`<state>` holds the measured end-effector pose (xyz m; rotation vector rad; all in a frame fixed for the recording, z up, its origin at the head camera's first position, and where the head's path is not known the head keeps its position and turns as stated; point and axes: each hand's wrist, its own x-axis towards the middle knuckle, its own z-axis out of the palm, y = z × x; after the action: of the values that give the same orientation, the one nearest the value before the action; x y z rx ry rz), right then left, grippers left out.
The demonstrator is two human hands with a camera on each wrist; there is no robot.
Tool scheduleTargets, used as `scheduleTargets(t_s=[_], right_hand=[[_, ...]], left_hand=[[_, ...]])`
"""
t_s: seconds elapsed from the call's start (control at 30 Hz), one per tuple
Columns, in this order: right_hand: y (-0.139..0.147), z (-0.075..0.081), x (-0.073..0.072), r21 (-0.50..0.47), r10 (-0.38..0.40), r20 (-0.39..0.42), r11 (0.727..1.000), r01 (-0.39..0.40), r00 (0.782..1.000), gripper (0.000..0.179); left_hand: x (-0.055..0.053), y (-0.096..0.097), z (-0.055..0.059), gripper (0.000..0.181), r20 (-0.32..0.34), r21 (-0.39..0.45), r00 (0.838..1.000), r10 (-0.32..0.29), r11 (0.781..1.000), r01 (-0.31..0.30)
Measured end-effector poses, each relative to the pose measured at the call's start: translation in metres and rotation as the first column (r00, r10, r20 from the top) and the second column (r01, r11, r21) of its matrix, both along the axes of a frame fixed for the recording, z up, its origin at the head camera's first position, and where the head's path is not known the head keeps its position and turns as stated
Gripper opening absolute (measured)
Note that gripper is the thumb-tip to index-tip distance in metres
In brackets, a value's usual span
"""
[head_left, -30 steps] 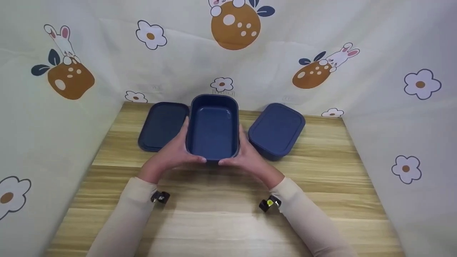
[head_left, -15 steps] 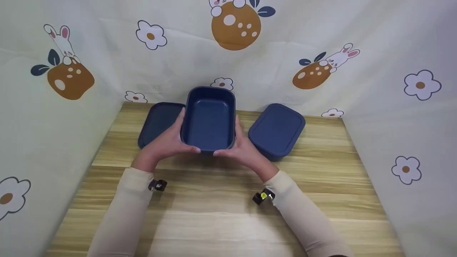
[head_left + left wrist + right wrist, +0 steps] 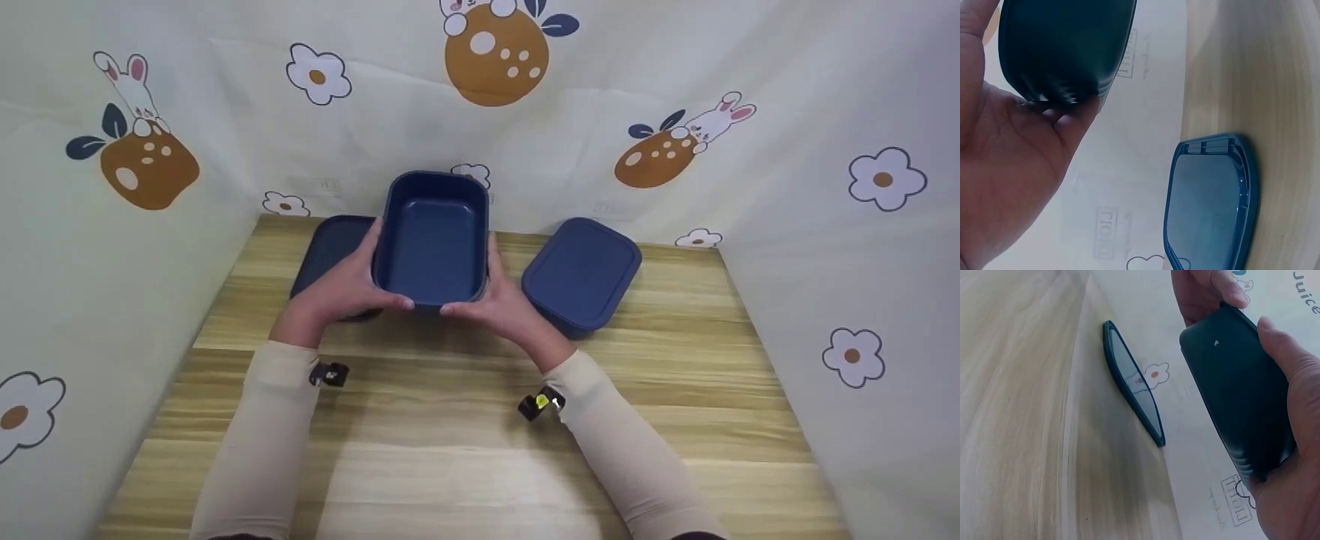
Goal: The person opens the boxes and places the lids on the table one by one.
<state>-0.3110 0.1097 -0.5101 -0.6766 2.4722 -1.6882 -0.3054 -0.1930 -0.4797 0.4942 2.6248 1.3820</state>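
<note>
A: Where is the open container point(image 3: 431, 247)?
B: Held up off the counter point(image 3: 420, 420), its mouth tilted toward the head camera. The left hand point(image 3: 341, 289) grips one long side and the right hand point(image 3: 502, 300) the other, both thumbs along the near rim.
A: How much room at the left?
B: Little. In the head view, the container and left hand overlap the lid point(image 3: 330, 251), which lies flat near the counter's back edge.
A: And at the right?
B: The lidded box point(image 3: 582, 270) stands angled just beside the right hand; I can't tell whether they touch. Past it, a broad band of wood runs to the counter's right edge.
A: Behind?
B: The printed backdrop point(image 3: 375, 127) rises at the back edge. The widest stretch of wood lies on the near side, between the sleeves point(image 3: 274, 442).
</note>
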Motion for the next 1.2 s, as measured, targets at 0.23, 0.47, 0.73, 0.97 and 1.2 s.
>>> scheduleTargets(t_s=[0.23,0.47,0.73,0.97,1.2], right_hand=[[-0.006,-0.001,-0.005,-0.044,0.004,0.019,0.999,-0.003,1.0,0.149],[-0.008,0.0,-0.007,-0.045,-0.01,0.045,0.999,0.012,0.999,0.152],[-0.011,0.0,-0.01,-0.07,-0.013,0.046,0.997,0.016,0.999,0.153],[-0.014,0.0,-0.012,-0.072,-0.017,0.054,0.997,0.021,0.998,0.151],[-0.015,-0.006,-0.014,-0.061,-0.027,0.049,0.998,0.03,0.998,0.151]], left_hand=[[-0.005,-0.004,-0.002,0.151,-0.019,0.016,1.0,-0.009,1.0,0.009],[-0.007,-0.007,-0.001,0.152,-0.016,-0.009,1.0,0.01,1.0,-0.01],[-0.011,-0.008,0.0,0.152,-0.013,-0.023,1.0,0.023,0.999,-0.023],[-0.012,-0.01,-0.001,0.15,-0.006,-0.024,0.999,0.032,0.999,-0.032],[-0.014,-0.011,-0.007,0.15,0.021,-0.02,0.999,0.036,0.999,-0.035]])
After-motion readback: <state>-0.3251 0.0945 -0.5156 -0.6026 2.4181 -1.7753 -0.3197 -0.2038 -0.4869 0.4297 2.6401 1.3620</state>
